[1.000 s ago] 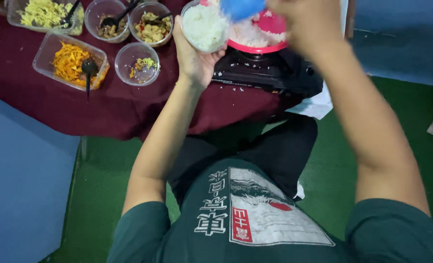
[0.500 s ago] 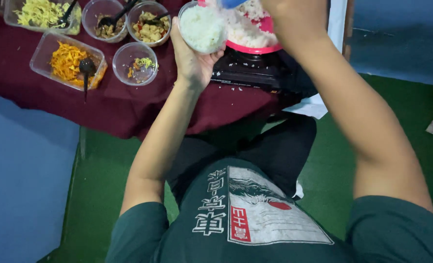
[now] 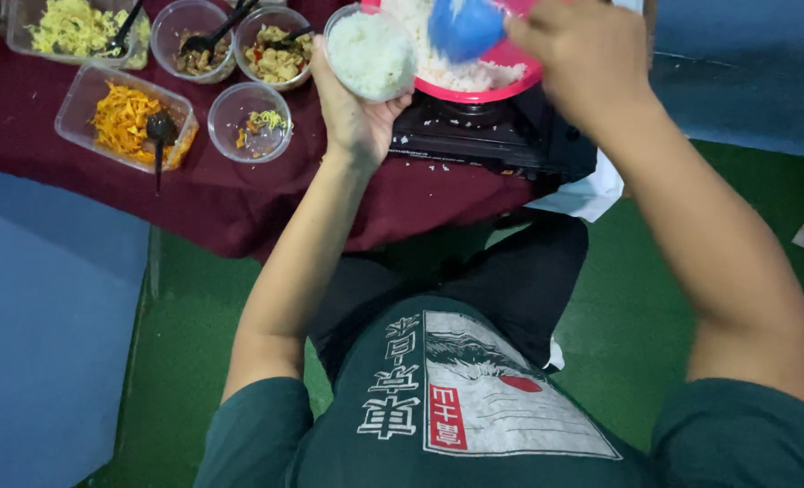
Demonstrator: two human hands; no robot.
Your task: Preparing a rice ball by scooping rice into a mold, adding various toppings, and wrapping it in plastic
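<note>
My left hand [image 3: 352, 117] cups a clear round container filled with white rice [image 3: 369, 52], held up beside a pink bowl of rice [image 3: 501, 79]. My right hand [image 3: 583, 54] grips a blue rice scoop [image 3: 463, 27] over that pink bowl. The pink bowl rests on a black portable stove [image 3: 501, 136] at the edge of a table covered in maroon cloth [image 3: 230, 194].
Clear tubs sit at the left of the table: shredded orange food with a black spoon [image 3: 126, 117], yellow shreds [image 3: 72, 25], a nearly empty round cup [image 3: 250, 122], two cups of cooked mixes [image 3: 275, 41]. White paper [image 3: 583, 194] hangs by the stove. Green floor, blue mat below.
The view has tilted down slightly, so the bowls show more fully. The blue scoop has come down over the pink bowl. The left hand keeps holding the rice container.
</note>
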